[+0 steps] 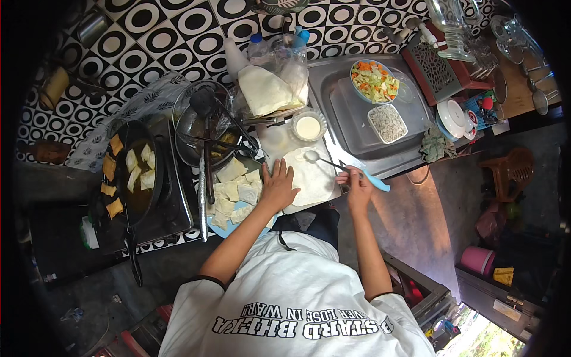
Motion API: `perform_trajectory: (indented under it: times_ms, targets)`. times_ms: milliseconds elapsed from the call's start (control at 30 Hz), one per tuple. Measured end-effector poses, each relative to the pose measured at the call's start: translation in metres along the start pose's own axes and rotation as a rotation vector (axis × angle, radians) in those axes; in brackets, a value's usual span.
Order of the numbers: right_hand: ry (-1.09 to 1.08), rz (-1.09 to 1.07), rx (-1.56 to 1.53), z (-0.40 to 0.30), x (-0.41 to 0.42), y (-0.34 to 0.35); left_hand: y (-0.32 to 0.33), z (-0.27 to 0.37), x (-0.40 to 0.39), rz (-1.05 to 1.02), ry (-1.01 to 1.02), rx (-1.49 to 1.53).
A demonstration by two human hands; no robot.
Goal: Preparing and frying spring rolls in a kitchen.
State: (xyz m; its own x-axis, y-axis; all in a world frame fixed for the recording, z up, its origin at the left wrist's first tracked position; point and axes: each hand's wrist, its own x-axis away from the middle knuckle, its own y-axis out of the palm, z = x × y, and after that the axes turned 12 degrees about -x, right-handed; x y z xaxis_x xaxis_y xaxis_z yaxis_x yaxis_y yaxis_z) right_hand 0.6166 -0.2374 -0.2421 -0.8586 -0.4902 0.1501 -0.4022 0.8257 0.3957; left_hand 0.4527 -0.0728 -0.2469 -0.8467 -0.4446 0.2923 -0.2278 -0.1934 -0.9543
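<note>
My right hand (pixel 357 189) grips a spoon (pixel 328 161) by its dark handle. The spoon's bowl is over the upper part of a round, pale pastry wrapper (pixel 314 180) that lies on a white board (pixel 292 209). Beside my right hand is a knife (pixel 376 181) with a light blue handle. My left hand (pixel 277 187) rests palm down with fingers spread at the wrapper's left side, holding nothing. Folded pastry parcels (pixel 229 192) are heaped on a blue plate (pixel 217 230), left of that hand. Behind the wrapper stands a glass bowl (pixel 308 126) of creamy liquid.
Pale parcels (pixel 140 167) sit in oil in a frying pan (pixel 129 201), with browned pieces along its left rim. More wrappers (pixel 263 91) lie stacked behind the board. At right, a steel sink (pixel 330 85) holds a bowl of chopped vegetables (pixel 374 82) and a white container (pixel 387 124).
</note>
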Motion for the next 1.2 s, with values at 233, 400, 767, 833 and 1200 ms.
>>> perform_trajectory:
  times_ms: [233,400,767,833,1200]
  targets:
    - [0.081,-0.051,-0.031,0.025,0.003,0.010,0.001,0.002,0.001,0.029,0.009,0.013]
    - [-0.027,0.120,-0.028,0.012,0.003,-0.029,0.000,0.002,0.000,-0.031,-0.002,-0.007]
    - [-0.012,-0.007,-0.032,0.013,-0.008,0.008,-0.004,0.005,-0.003,-0.048,0.002,-0.021]
    - [0.009,-0.023,-0.047,0.022,-0.017,0.015,-0.003,0.006,-0.003,-0.040,0.002,-0.016]
    - [-0.060,0.099,-0.017,0.011,-0.019,-0.018,0.000,0.002,0.000,-0.009,0.009,0.034]
